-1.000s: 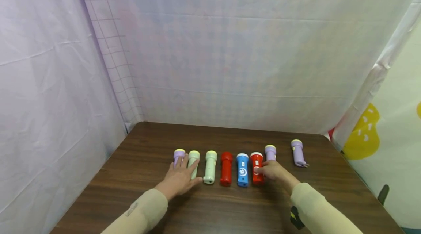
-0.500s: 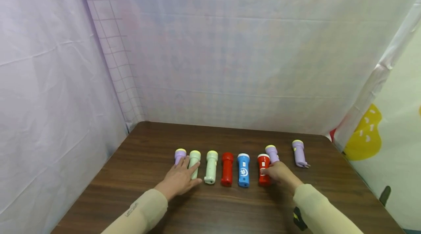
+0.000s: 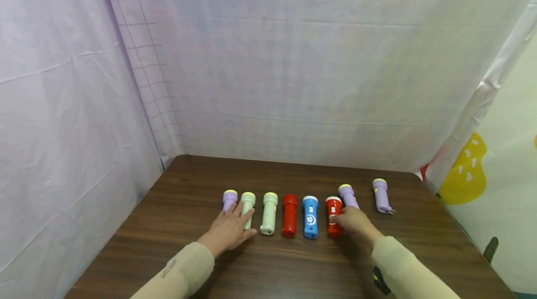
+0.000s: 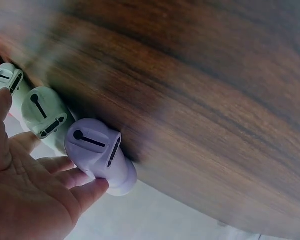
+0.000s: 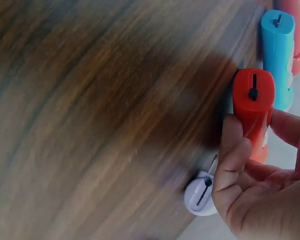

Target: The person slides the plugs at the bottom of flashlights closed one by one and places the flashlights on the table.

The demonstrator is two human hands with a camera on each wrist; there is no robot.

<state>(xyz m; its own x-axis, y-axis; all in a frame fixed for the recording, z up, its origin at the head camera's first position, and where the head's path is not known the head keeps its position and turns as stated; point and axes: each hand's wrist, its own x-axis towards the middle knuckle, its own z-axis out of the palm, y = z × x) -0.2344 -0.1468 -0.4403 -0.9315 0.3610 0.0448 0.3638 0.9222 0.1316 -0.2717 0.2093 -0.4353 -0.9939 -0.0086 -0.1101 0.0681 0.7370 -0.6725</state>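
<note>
My right hand (image 3: pixel 355 222) grips a red flashlight with a white rim (image 3: pixel 334 205), the thumb on one side and fingers on the other, as the right wrist view shows. Beside those fingers lies a tilted purple flashlight (image 3: pixel 347 194), its lower end hidden by the hand. My left hand (image 3: pixel 228 231) rests, fingers spread, across a purple flashlight (image 3: pixel 229 198) and a pale green flashlight (image 3: pixel 248 199) at the row's left end. In the left wrist view the fingertips touch the purple flashlight (image 4: pixel 97 147). Between the hands lie another pale green flashlight (image 3: pixel 269 212), an all-red flashlight (image 3: pixel 289 215) and a blue flashlight (image 3: pixel 310 217).
Apart from the row, at the right, lies one more purple flashlight (image 3: pixel 381 195) with a cord at its end. The dark wooden table (image 3: pixel 260 271) ends at a white curtain (image 3: pixel 293 79) behind, with another curtain (image 3: pixel 75 126) along the left.
The red flashlight in my right hand has shifted right, away from the blue one, then slightly back left. The purple flashlight beside it has become tilted. My left hand has stayed nearly still.
</note>
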